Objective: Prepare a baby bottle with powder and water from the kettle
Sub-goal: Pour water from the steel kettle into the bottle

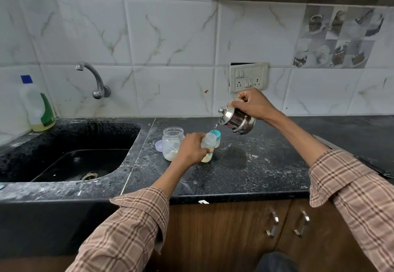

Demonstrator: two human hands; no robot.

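The baby bottle (207,147), light plastic and easily tipped, stands on the counter (255,165) gripped round its middle by the left hand (189,150); the right hand (252,104) clasps the tilted steel kettle (236,119) by its handle, pouring; powder jar (171,143) just beside.

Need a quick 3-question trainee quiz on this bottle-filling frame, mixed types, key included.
1. True or false: the steel kettle stands upright on the counter.
2. What does the left hand hold in its grip?
A. the powder jar
B. the baby bottle
C. the tap
3. Fill in: the right hand tilts the kettle so water runs from its spout toward the ____ of the bottle.

Key: 1 false; 2 B; 3 open mouth.
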